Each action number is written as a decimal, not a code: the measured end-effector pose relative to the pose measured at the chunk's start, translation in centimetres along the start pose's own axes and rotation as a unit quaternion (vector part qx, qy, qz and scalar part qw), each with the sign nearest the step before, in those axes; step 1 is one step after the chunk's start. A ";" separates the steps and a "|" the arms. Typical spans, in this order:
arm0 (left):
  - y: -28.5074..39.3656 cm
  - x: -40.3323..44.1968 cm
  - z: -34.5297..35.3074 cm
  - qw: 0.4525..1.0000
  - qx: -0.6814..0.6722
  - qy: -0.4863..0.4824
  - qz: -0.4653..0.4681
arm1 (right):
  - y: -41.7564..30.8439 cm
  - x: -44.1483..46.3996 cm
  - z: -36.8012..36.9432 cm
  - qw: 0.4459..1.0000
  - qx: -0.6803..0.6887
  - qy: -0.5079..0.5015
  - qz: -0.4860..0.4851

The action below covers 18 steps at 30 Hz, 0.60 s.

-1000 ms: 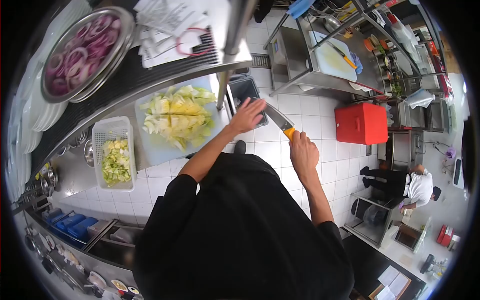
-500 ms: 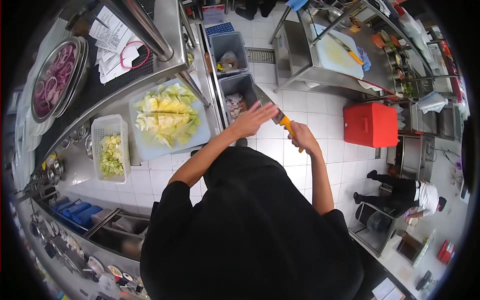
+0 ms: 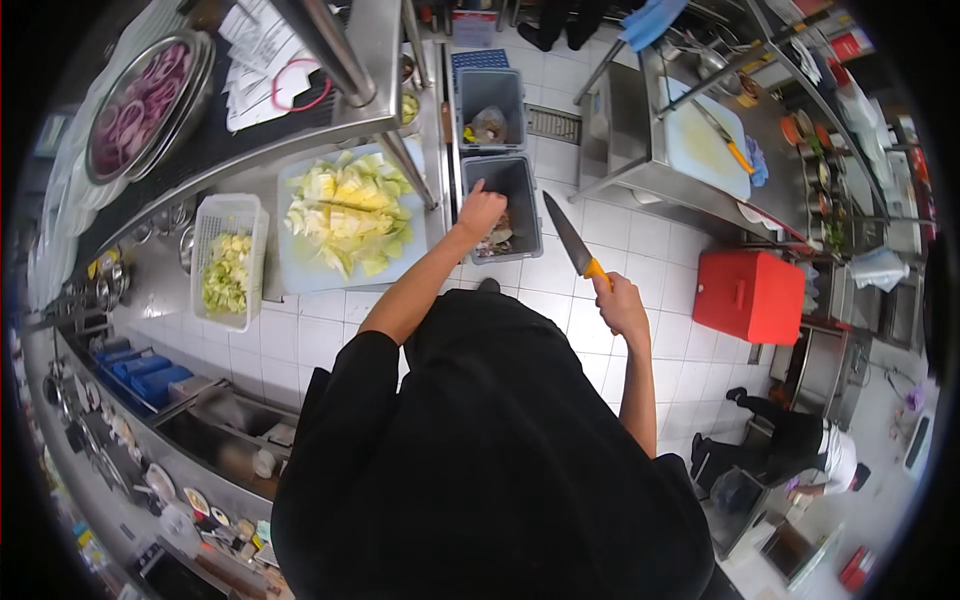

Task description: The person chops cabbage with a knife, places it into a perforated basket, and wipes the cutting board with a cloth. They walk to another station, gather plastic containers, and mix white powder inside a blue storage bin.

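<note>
My right hand (image 3: 622,308) grips a chef's knife (image 3: 572,238) by its yellow handle, the blade pointing up and left over the floor. My left hand (image 3: 482,212) is over a grey bin (image 3: 532,200) that holds scraps. One of its fingers sticks out apart, while the others bend downward and are partly hidden; I see nothing held in it. Left of that hand, cut pale green cabbage (image 3: 345,212) is piled on a white cutting board (image 3: 300,272). Beside the board stands a white perforated basket (image 3: 256,225) with chopped green pieces (image 3: 226,280).
A second grey bin (image 3: 515,95) adjoins the first. Bowls of sliced red onion (image 3: 140,110) and paper slips (image 3: 262,70) are on the shelf. To the right are a red cooler box (image 3: 745,297) and a table with another board (image 3: 690,150). A person (image 3: 800,440) works further right.
My left hand has drawn away from the blade, its spread fingers now bent, and is over the bin. The knife has swung slightly more upright. The view has shifted a little.
</note>
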<state>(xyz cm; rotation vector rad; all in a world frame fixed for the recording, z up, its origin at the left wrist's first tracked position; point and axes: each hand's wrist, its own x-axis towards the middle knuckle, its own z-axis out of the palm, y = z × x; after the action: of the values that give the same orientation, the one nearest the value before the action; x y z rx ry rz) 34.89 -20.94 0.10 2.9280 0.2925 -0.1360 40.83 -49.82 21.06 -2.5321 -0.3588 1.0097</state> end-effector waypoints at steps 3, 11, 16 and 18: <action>0.5 -0.7 0.0 0.997 -0.028 0.066 0.039 | 1.9 4.0 2.2 0.982 -0.103 0.092 -0.126; 1.6 -6.4 -0.2 0.993 -0.057 0.100 -0.002 | -5.5 5.6 2.5 0.959 -0.177 0.093 -0.201; 1.7 -14.7 -6.4 0.954 -0.181 0.210 -0.114 | -9.4 4.4 5.5 0.950 -0.177 0.040 -0.256; 0.0 -18.1 -7.7 0.936 -0.203 0.232 -0.172 | -11.5 3.0 6.8 0.950 -0.192 0.023 -0.245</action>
<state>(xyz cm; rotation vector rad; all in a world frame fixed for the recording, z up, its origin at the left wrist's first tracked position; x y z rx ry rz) 17.75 -22.80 9.60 2.4343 0.7974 0.5138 37.18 -36.72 19.86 -2.5743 -1.2040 0.7359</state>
